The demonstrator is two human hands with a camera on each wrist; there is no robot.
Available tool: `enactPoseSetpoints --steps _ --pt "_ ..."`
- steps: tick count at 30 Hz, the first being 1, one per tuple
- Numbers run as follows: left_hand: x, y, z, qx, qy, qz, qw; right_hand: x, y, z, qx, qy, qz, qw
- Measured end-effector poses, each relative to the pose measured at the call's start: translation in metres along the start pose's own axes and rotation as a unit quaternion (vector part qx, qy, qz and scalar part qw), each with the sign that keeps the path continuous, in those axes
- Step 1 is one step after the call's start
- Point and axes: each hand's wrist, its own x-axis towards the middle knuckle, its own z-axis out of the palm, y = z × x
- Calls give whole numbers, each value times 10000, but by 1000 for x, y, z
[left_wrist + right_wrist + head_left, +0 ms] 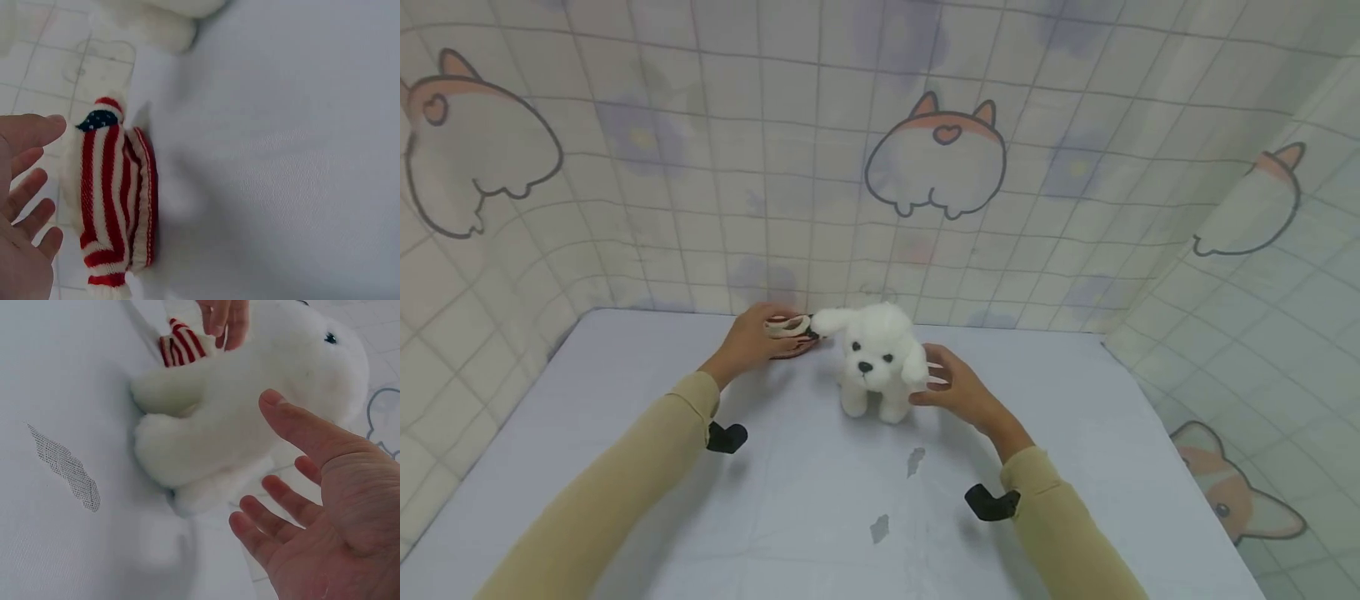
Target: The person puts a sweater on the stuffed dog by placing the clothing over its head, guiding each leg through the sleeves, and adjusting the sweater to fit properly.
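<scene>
A white plush dog [880, 354] stands upright on the table, facing the head camera. Behind it, at the back edge, lies a small knitted doll sweater [106, 181] with red and white stripes and a starred blue patch. My left hand [748, 337] reaches over beside the sweater, fingers spread; in the left wrist view a gap shows between fingertips and knit. On the dog's other side is my right hand [331, 512], its fingers apart and slightly bent. Its thumb overlaps the plush body in the right wrist view; whether they touch I cannot tell.
The white table [820, 517] carries two small grey patches [916, 461]. Hanging cloth [820, 192] with a grid and cartoon corgis encloses the back and both sides. Each sleeve bears a black wrist mount [727, 438].
</scene>
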Motion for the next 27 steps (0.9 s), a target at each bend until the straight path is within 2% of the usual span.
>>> enactPoseSetpoints --steps 3,8,14,20,27 --pt "2 -9 -3 453 -13 -70 9989 2 10 -1 -34 22 9 10000" --pt "7 -23 -3 772 -246 -324 9962 4 28 -2 -107 118 -2 9999" --pt "12 -39 -2 1170 -412 -546 9908 0 33 -3 -187 127 -48 9997" --pt "15 -53 3 1145 -520 -531 9906 -4 34 -3 -320 164 -80 9993" --pt "15 -57 10 1067 -472 -322 9926 -4 37 -5 -407 196 -134 9989"
